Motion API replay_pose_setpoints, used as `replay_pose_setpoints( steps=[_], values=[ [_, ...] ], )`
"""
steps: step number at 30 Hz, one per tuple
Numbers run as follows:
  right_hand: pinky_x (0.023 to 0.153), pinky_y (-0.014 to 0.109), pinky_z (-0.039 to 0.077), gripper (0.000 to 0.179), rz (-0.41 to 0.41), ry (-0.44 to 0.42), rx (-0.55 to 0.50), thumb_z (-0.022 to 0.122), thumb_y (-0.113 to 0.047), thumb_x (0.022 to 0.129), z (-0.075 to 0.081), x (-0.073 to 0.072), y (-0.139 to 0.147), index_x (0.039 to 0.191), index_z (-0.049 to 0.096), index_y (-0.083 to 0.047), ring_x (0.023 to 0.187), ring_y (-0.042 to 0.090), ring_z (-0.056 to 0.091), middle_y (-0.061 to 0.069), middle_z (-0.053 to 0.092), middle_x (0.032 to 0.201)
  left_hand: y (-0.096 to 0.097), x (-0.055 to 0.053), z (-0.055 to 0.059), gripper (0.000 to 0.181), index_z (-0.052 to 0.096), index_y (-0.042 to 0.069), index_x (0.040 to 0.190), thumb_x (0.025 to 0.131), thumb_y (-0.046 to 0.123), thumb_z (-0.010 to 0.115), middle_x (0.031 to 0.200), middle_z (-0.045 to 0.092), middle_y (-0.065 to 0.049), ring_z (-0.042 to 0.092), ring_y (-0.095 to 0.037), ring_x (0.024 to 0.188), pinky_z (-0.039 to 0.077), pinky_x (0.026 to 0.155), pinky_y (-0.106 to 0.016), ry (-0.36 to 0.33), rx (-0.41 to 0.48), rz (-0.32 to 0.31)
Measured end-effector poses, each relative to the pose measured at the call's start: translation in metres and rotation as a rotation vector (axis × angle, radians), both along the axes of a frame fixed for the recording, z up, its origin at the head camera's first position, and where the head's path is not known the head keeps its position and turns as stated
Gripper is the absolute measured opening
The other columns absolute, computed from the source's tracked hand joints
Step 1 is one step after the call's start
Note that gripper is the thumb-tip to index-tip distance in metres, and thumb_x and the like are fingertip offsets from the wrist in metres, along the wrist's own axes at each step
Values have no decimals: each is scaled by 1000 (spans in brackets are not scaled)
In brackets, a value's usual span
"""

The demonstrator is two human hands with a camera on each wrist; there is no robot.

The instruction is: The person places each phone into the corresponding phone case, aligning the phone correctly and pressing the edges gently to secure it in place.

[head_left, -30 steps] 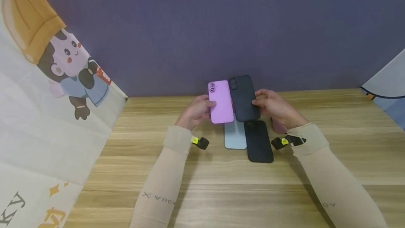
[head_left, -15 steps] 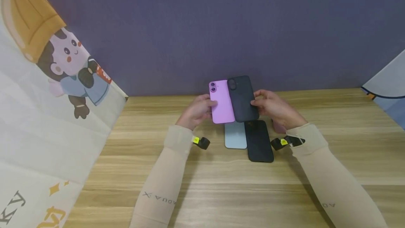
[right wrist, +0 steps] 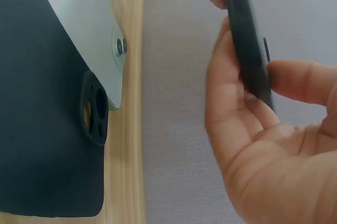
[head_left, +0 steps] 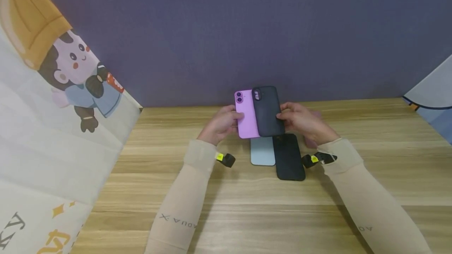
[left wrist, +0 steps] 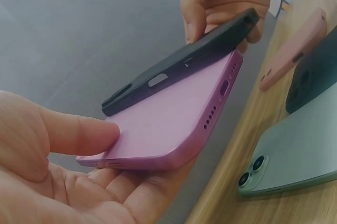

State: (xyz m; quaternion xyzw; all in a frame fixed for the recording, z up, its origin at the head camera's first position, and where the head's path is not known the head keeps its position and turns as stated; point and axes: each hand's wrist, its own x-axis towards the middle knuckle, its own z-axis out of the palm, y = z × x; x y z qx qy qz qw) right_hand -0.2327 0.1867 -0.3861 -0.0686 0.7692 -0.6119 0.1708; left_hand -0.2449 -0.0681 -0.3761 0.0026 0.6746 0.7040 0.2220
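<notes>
My left hand (head_left: 221, 124) grips a pink-purple smartphone (head_left: 245, 118) by its left edge, thumb on the back and fingers underneath. From the other side, my right hand (head_left: 301, 118) pinches a black phone case (head_left: 269, 111) along its right edge. In the head view the case overlaps the right part of the phone, its camera cutout at top left beside the phone's two lenses. The left wrist view shows the case (left wrist: 184, 58) tilted just over the phone's back (left wrist: 163, 124), at an angle to it. Both are held up above the table.
On the wooden table (head_left: 247, 207) below lie a pale green phone (head_left: 263, 154) and another black phone case (head_left: 289, 158) side by side. A pink case (left wrist: 297, 50) lies beyond them, partly behind my right hand in the head view. A dark grey panel (head_left: 226, 38) rises at the back.
My right hand has brought the black case leftward, from beside the pink-purple phone to overlapping it. My left hand with the phone has shifted slightly right.
</notes>
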Motion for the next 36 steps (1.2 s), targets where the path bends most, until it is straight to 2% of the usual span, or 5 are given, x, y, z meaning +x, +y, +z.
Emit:
replay_pose_setpoints(
  steps=[6, 13, 24, 28, 36],
  values=[
    [78, 24, 57, 34, 18, -3, 42, 48, -13, 105, -2, -1, -1, 132, 42, 7, 80, 11, 64, 0, 62, 94, 3, -2, -2, 39, 44, -2, 144, 106, 7, 46, 128, 62, -20, 64, -28, 112, 54, 104, -48, 8, -3, 2],
    [81, 26, 57, 29, 37, 24, 69, 47, -14, 106, -2, -7, 1, 125, 46, 7, 82, 11, 66, -1, 64, 94, 7, -6, -2, 37, 45, -3, 142, 106, 6, 45, 117, 63, -17, 64, -23, 101, 55, 101, -47, 8, 10, 21],
    [82, 28, 57, 22, 32, 61, 67, 50, -16, 106, -2, -14, 1, 113, 52, 5, 85, 10, 65, -4, 64, 91, 11, -10, -1, 42, 42, -3, 147, 106, 5, 45, 135, 59, -26, 63, -30, 113, 52, 107, -52, 6, 23, 24],
    [79, 27, 56, 20, 10, 41, 75, 51, -16, 106, -2, -13, 1, 112, 51, 3, 81, 12, 62, -3, 60, 88, 12, -10, -1, 42, 42, -3, 147, 106, 5, 45, 134, 60, -25, 63, -29, 112, 52, 106, -51, 5, 24, 16],
    [79, 30, 56, 25, -11, 6, 99, 52, -18, 107, -1, -12, 0, 120, 50, 3, 80, 16, 58, 2, 56, 91, 14, -8, -2, 40, 44, -3, 145, 106, 5, 45, 129, 61, -23, 64, -29, 109, 54, 104, -50, 0, 23, 14]
  ],
)
